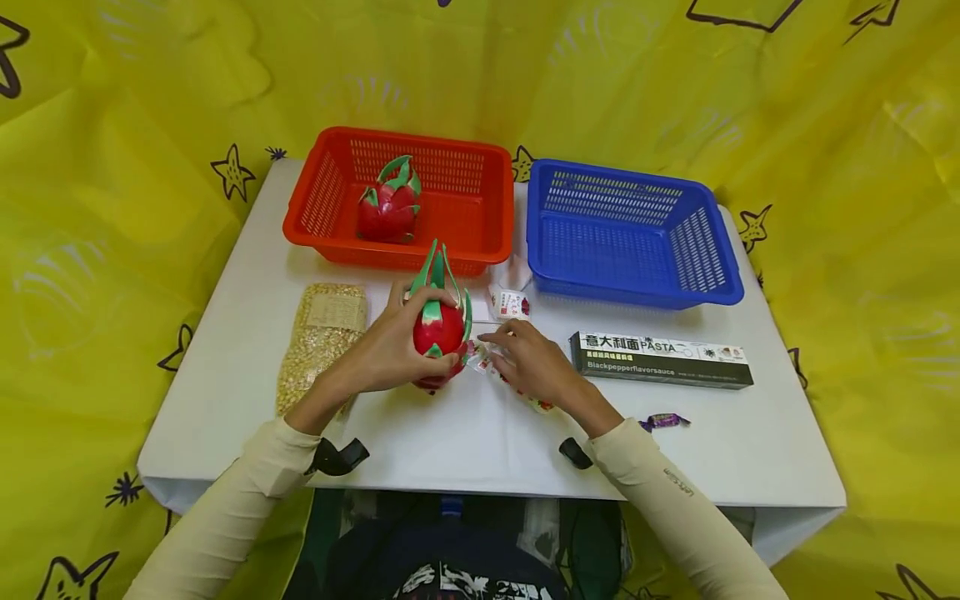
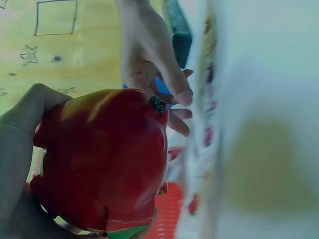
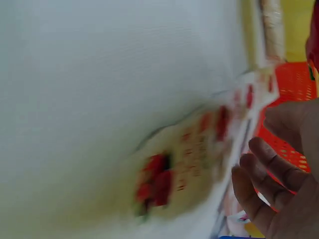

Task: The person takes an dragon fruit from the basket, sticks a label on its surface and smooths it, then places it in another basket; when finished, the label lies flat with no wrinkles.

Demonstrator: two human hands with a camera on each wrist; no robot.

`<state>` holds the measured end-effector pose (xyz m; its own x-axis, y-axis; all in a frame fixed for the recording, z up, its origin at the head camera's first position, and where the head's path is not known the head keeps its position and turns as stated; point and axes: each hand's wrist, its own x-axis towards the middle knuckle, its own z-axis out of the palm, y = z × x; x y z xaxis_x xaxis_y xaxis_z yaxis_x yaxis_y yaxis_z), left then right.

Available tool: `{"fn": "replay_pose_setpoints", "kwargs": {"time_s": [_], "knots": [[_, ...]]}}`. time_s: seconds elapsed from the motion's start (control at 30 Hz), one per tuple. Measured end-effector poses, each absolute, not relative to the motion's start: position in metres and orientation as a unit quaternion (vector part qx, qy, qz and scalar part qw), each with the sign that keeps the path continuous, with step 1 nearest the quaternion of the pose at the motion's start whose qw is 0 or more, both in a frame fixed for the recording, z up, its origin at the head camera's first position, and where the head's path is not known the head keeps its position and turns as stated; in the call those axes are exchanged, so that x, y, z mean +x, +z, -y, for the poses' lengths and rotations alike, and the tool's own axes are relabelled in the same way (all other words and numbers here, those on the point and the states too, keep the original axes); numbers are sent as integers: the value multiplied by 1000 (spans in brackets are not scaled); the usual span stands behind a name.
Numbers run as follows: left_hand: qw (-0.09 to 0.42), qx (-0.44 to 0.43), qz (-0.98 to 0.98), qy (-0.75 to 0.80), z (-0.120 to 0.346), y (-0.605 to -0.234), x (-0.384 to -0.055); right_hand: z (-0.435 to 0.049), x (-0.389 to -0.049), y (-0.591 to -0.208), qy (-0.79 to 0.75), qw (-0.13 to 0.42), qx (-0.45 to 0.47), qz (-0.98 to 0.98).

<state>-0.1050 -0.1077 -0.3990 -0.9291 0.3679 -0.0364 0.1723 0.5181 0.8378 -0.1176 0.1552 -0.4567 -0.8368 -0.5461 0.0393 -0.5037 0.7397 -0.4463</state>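
Note:
A red dragon fruit point(image 1: 437, 332) with green leaf tips is gripped by my left hand point(image 1: 382, 346), fingers and thumb curled round it above the table. The left wrist view shows the dark stem end of the same dragon fruit point(image 2: 104, 154) close up. My right hand point(image 1: 534, 360) hovers just right of the fruit, palm down, its fingers loosely bent and holding nothing. Beneath that hand lie clear wrappers with red prints; one such printed packet point(image 3: 184, 169) is blurred in the right wrist view. The hand partly hides them in the head view.
Behind the hands, a red basket point(image 1: 480, 250) contains another dragon fruit point(image 1: 386, 217). Right of it stands a blue basket point(image 1: 615, 279). A bag of yellow kernels point(image 1: 311, 358) lies left, a pasta box point(image 1: 663, 360) and purple-wrapped candy point(image 1: 666, 421) right. A small white packet point(image 1: 512, 304) lies between.

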Motion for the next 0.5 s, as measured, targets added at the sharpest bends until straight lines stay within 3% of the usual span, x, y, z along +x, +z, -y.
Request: {"fn": "replay_pose_setpoints", "kwargs": {"time_s": [0.13, 0.3, 0.5], "knots": [[123, 159, -863, 464, 101, -419, -109, -161, -116, -471, -139, 26, -315, -939], [122, 167, -863, 461, 97, -433, -117, -163, -121, -480, -141, -11, -322, -936], [115, 180, -871, 442, 92, -442, -120, -161, -124, -480, -166, 6, -310, -936]]}}
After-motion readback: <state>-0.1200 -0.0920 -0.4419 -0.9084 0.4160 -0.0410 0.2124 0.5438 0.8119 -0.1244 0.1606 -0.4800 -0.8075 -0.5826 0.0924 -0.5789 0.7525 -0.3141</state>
